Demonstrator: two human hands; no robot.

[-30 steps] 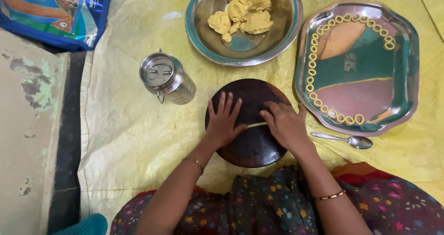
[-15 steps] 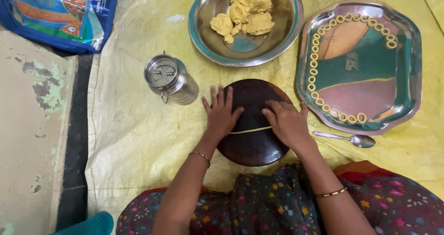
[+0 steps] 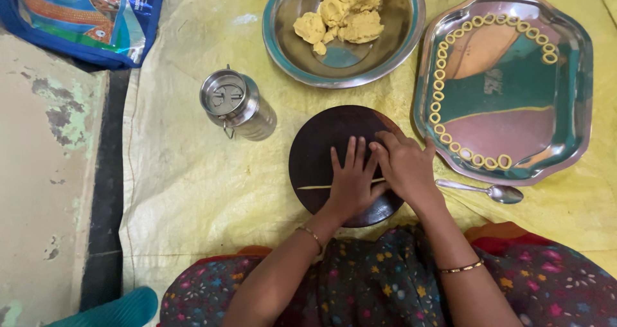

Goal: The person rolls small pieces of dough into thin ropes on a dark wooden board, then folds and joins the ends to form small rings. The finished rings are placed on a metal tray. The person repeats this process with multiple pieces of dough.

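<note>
Upper left: blue bag [image 3: 83, 18]. Steel can [image 3: 236, 103] seen left of center. At center, dough strand [image 3: 321, 187] is pressed on dark board [image 3: 321, 153] by left hand [image 3: 352, 182], fingers slightly spread & flat, w/ right hand [image 3: 406, 166] touching it, fingers together. Dough bowl [image 3: 289, 44] up top; ring tray [image 3: 572, 108] & spoon [image 3: 491, 190] at right.

The left hand [image 3: 352, 182] covers the dough strand's [image 3: 315, 187] middle; the blue bag [image 3: 83, 15] is cropped.
</note>
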